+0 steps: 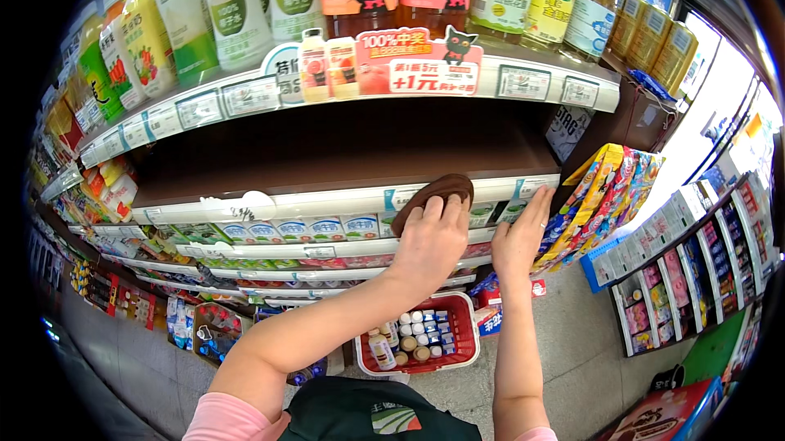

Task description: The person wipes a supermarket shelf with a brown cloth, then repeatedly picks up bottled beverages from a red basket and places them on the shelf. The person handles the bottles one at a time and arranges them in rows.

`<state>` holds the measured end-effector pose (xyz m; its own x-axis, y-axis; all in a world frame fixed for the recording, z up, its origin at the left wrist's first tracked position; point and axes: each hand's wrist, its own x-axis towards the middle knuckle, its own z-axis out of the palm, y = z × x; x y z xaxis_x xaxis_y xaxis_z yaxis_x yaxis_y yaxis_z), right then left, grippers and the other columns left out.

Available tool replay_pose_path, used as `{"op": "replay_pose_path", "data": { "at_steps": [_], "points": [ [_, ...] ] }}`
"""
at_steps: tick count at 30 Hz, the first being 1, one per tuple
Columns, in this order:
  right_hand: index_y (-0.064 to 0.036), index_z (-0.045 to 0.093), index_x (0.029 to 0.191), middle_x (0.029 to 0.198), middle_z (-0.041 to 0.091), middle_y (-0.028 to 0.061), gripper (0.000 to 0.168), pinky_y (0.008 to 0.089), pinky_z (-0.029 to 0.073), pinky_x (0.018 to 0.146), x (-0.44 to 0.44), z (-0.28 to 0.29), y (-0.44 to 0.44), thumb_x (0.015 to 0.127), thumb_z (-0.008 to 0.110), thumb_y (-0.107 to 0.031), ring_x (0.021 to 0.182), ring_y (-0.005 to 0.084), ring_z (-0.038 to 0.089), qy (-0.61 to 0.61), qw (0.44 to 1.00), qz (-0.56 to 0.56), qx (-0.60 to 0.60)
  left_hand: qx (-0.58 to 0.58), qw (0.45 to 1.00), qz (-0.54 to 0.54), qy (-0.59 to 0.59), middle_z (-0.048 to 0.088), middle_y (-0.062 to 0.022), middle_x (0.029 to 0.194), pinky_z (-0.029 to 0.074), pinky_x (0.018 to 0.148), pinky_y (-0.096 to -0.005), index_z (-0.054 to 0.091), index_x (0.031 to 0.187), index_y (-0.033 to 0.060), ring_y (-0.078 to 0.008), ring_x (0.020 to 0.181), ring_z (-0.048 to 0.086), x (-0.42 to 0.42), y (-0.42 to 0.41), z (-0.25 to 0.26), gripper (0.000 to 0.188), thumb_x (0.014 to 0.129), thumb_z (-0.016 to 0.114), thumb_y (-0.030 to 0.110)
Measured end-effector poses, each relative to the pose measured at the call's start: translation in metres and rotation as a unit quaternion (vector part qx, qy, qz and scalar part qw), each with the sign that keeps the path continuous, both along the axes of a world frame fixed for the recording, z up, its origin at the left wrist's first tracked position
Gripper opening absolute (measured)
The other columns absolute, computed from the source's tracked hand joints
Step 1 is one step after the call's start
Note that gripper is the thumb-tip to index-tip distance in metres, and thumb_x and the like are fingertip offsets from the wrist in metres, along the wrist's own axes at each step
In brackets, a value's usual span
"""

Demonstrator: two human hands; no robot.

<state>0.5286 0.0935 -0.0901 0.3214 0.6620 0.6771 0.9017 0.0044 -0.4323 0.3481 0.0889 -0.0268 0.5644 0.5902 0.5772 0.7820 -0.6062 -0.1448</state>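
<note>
My left hand point(432, 235) grips a folded brown cloth point(436, 189) and presses it against the front price rail point(343, 201) of a brown shelf point(319, 165). The cloth covers part of the rail near its right half. At the rail's right end, my right hand point(520, 235) rests with extended fingers on a price tag point(528, 188); a ring shows on one finger. The shelf board behind the rail is bare and dark. Directly below the rail stands a row of milk cartons point(306, 229), partly behind my left hand.
Drink bottles point(236, 17) line the shelf above, behind a promotional sign point(420, 63). Hanging snack packets point(598, 214) flank the right end. On the floor, a red basket point(429, 369) holds several bottles. A small display rack point(687, 263) stands at right.
</note>
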Motion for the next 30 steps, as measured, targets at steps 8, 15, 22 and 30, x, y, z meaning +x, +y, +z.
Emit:
{"op": "replay_pose_path", "data": {
  "at_steps": [8,15,22,30],
  "points": [
    [0.001,0.058,0.135,0.138,0.058,0.0197,0.055,0.0472,0.044,0.108,-0.078,0.028,-0.017,0.081,0.067,0.003,0.125,0.0385,0.056,0.011,0.977,0.187,0.098,-0.067,0.981,-0.121,-0.135,0.068,-0.0132,0.115,0.056,0.084,-0.038,0.066,0.131,0.0004,-0.0267,0.094,0.062,-0.072,0.004,-0.004,0.055,0.076,0.067,-0.003],
    [-0.002,0.059,0.132,0.129,0.059,0.0155,0.057,0.0427,0.05,0.094,-0.109,0.037,-0.004,0.08,0.082,-0.011,0.117,0.0348,0.058,-0.005,0.966,0.242,0.087,-0.252,0.726,-0.156,-0.621,0.065,-0.0068,0.121,0.047,0.101,-0.0305,0.062,0.134,0.0046,-0.014,0.108,0.06,-0.137,-0.01,0.007,0.042,0.095,0.048,-0.004],
    [-0.009,0.063,0.118,0.113,0.058,0.0093,0.052,0.04,0.054,0.076,-0.111,0.053,0.009,0.072,0.087,-0.015,0.103,0.031,0.061,-0.062,0.967,0.24,0.06,-0.279,0.618,-0.087,-0.73,0.065,-0.0022,0.113,0.047,0.094,-0.0246,0.063,0.13,0.0053,-0.0087,0.103,0.059,-0.19,-0.008,0.011,0.029,0.107,0.047,0.008],
    [-0.01,0.067,0.098,0.097,0.062,0.0038,0.031,0.0399,0.053,0.074,-0.113,0.064,0.016,0.072,0.085,-0.014,0.094,0.027,0.061,-0.047,0.957,0.283,0.052,-0.31,0.804,-0.049,-0.505,0.073,-0.0114,0.103,0.053,0.087,-0.0329,0.064,0.123,0.0016,-0.0198,0.096,0.07,-0.213,-0.005,0.008,0.027,0.105,0.047,0.012]
  ]
}}
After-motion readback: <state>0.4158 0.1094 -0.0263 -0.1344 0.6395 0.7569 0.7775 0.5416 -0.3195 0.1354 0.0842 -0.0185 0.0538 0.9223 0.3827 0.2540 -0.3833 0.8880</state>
